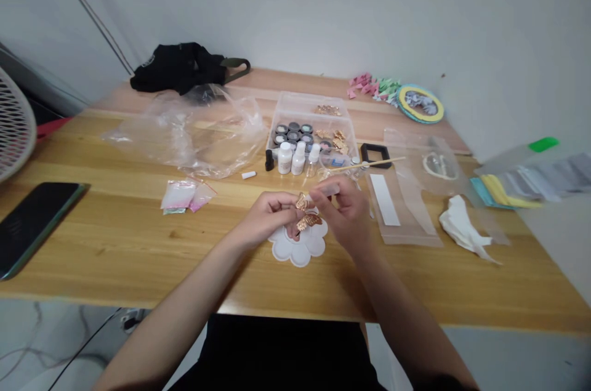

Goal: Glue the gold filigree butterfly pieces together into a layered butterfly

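At the far left stands a white fan (pixel 13 123), and a black phone (pixel 34 228) lies on the table near it. Farther along, a black bag (pixel 182 68) sits at the far edge behind a crumpled clear plastic bag (pixel 194 132), with small pink packets (pixel 187 196) nearer the person. A plastic box (pixel 309 114) holds round pots and gold pieces, and white bottles (pixel 292 157) stand at its near side. To the right lie a black square frame (pixel 375 155), a wooden stick (pixel 378 163), a clear sleeve (pixel 401 212) and a crumpled tissue (pixel 464 229). Folded paper shapes (pixel 372 86) and a round picture (pixel 420 103) sit at the far edge, and coloured sheets (pixel 508 191) lie at the far right.

A gold butterfly (pixel 307 212) with ridged wings is held just above a white flower-shaped tray (pixel 298 243). The fingers of the left hand (pixel 272 215) pinch it narrowly. The right hand (pixel 341 209) is bunched beside it, but whether it grips the butterfly cannot be told.

The table is pale wood, set against a white wall.
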`<state>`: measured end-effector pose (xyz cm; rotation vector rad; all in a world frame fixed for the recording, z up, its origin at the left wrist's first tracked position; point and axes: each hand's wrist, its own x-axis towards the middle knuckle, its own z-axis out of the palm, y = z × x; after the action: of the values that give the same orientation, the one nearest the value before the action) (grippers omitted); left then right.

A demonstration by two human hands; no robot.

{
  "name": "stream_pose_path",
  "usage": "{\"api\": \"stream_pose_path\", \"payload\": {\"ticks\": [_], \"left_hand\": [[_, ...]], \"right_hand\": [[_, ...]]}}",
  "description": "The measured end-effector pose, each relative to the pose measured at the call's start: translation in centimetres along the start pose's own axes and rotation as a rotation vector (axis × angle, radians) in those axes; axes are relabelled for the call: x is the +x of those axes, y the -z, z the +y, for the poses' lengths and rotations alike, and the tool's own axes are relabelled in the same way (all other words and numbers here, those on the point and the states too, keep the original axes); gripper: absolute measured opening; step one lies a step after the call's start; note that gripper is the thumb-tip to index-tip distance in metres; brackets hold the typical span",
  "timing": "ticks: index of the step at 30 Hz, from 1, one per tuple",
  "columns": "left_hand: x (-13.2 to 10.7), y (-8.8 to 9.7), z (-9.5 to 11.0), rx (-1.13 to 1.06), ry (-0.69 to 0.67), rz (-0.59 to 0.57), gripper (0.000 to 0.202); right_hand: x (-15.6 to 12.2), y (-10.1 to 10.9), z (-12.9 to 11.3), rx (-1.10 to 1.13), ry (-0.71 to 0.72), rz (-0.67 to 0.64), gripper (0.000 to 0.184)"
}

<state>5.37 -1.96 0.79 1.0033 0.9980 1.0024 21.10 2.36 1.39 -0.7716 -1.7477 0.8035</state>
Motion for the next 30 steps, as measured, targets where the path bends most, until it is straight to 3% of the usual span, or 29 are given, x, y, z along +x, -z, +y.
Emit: {"api": "stream_pose_path", "payload": {"ticks": [5, 10, 20, 30], "left_hand": [[0.0, 0.0, -0.2, -0.037, -0.034, 0.014, 0.017], [0.1, 0.0, -0.5, -0.089, -0.087, 0.054, 0.021], [0.3, 0.0, -0.4, -0.073, -0.19, 0.112, 0.019], [0.4, -0.1, -0.5, -0.083, -0.194, 0.134, 0.019]], "right_hand": [[0.4, -0.2, 0.8, 0.285, -0.262, 0.122, 0.016], [0.8, 0.1, 1.3, 0.579, -0.48, 0.051, 0.018], [1.0, 0.1, 1.2, 0.62, -0.528, 0.017, 0.02], [1.1, 0.0, 0.1, 0.809, -0.682, 0.108, 0.013]]}}
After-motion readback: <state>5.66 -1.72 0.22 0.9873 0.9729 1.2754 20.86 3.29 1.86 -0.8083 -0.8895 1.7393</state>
